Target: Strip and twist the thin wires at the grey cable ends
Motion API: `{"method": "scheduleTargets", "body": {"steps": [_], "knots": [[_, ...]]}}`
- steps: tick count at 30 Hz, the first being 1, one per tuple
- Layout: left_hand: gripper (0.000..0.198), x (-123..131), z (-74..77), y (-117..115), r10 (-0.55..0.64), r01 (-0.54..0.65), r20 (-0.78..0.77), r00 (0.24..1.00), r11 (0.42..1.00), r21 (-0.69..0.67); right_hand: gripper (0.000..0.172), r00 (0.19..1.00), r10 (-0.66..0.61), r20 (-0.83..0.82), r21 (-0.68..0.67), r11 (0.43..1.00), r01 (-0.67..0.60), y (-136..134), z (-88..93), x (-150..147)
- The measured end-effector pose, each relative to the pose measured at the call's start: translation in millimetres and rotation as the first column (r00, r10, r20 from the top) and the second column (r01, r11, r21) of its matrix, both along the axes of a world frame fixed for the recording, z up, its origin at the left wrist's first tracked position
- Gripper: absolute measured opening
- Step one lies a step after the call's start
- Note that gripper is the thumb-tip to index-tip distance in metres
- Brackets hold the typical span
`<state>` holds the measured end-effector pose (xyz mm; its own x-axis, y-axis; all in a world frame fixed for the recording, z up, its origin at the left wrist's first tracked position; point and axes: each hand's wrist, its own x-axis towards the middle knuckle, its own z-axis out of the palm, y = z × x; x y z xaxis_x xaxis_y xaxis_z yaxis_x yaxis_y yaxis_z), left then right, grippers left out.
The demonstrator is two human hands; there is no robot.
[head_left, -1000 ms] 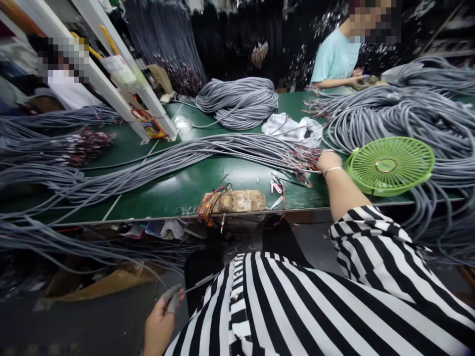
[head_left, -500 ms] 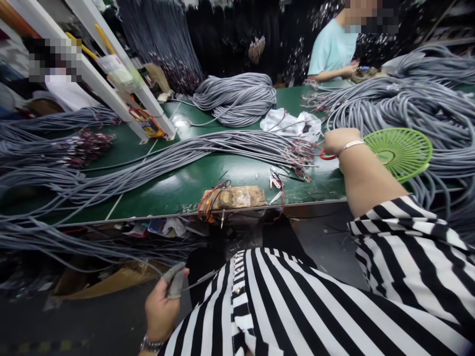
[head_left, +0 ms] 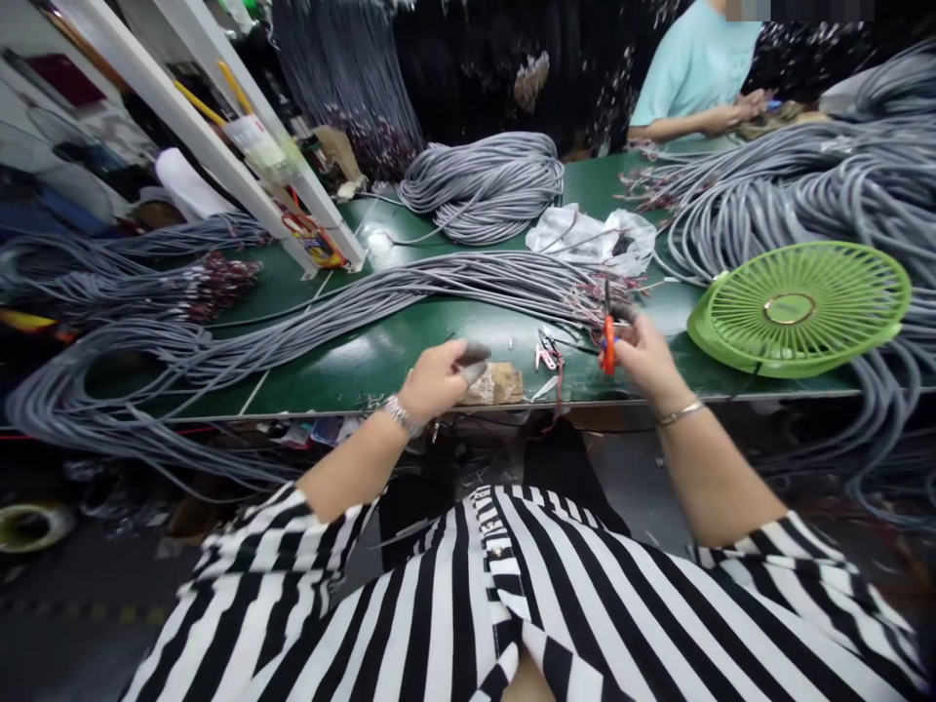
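My left hand (head_left: 437, 382) hovers at the front edge of the green table, fingers pointing right and a little apart, with grey covers on the fingertips; nothing shows between them. Just beyond its fingertips is a taped wooden block (head_left: 504, 383), partly hidden by the hand. My right hand (head_left: 647, 363) holds orange-handled scissors (head_left: 608, 343), their dark blades pointing away from me. Those blades are near the stripped, reddish wire ends of a long bundle of grey cables (head_left: 409, 278). Between my hands lie a small pink-and-black clip (head_left: 544, 353) and a white pointed piece (head_left: 543, 389).
A green fan (head_left: 797, 307) stands at the right edge of the table (head_left: 351, 361). Behind the bundle are a coil of grey cable (head_left: 483, 185) and a white plastic bag (head_left: 592, 239). More cables pile up at both sides. Across the table sits a person in light blue (head_left: 691, 68).
My left hand has risen from below the table edge to the wooden block, and the cable it held is out of it. My right hand has come left and nearer with the scissors, away from the fan.
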<state>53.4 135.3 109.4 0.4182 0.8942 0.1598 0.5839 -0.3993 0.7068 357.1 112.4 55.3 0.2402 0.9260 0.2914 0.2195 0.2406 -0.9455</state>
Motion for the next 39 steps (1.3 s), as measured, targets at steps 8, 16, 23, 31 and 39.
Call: {"method": "scheduleTargets", "body": {"steps": [8, 16, 23, 31, 39], "knots": [[0.039, 60, -37.3, 92, 0.007, -0.037, -0.217, 0.976, 0.99, -0.137, 0.042, 0.951, 0.052, -0.305, -0.116, 0.989, -0.091, -2, -35.3, -11], [0.034, 85, -54.1, 104, -0.059, 0.057, -0.417, 0.907, 0.998, -0.016, 0.045, 0.941, 0.049, -0.335, -0.119, 0.988, -0.094, -3, -35.2, -11], [0.035, 76, -42.6, 114, 0.127, -0.12, -0.124, 0.984, 0.991, 0.065, 0.045, 0.952, 0.023, -0.304, -0.143, 0.987, -0.07, -6, -39.0, -9], [0.032, 48, 8.8, 20, 0.323, 0.086, 0.728, 0.604, 0.882, -0.463, 0.038, 0.893, 0.173, -0.414, -0.092, 0.969, -0.231, -42, -26.1, -29], [0.032, 13, -30.1, -65, 0.588, 0.233, 0.713, 0.383, 0.685, -0.69, 0.055, 0.516, 0.685, -0.513, -0.093, 0.554, -0.827, -106, -17.9, -88]]}}
